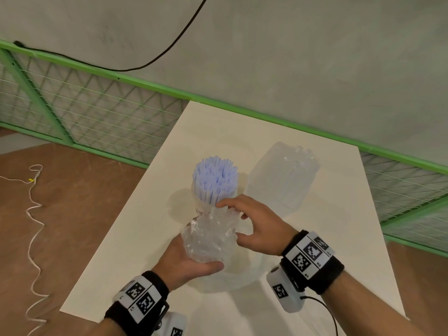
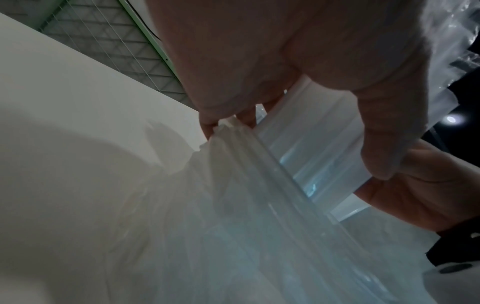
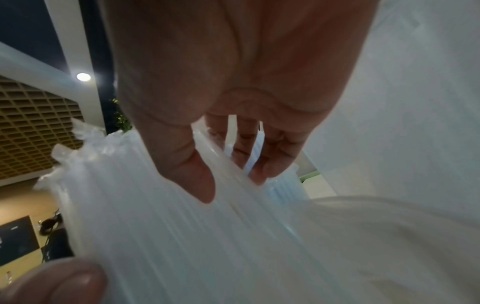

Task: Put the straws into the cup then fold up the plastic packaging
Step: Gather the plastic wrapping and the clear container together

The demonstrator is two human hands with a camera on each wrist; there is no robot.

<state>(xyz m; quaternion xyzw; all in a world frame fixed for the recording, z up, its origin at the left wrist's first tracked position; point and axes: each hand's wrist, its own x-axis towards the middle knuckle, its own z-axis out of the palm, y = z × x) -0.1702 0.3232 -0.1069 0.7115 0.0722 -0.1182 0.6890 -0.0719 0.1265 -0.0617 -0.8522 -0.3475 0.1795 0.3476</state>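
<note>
A bundle of pale blue straws [image 1: 215, 181] sticks up out of crumpled clear plastic packaging [image 1: 211, 236] held above the table. My left hand [image 1: 194, 260] grips the lower end of the packaging, thumb on the near side. My right hand [image 1: 229, 221] holds the bundle where the straws leave the plastic, fingers on top and thumb below. A clear cup [image 1: 242, 280] stands under the hands, mostly hidden; its rim [image 3: 389, 205] shows in the right wrist view. In the left wrist view my fingers [image 2: 207, 125] pinch the plastic around the straws [image 2: 311, 152].
The cream table [image 1: 327, 238] has a second clear packet of straws [image 1: 283, 175] lying behind the hands to the right. A green mesh fence [image 1: 97, 112] runs along the far side. A white cord [image 1: 34, 214] trails over the brown floor at the left.
</note>
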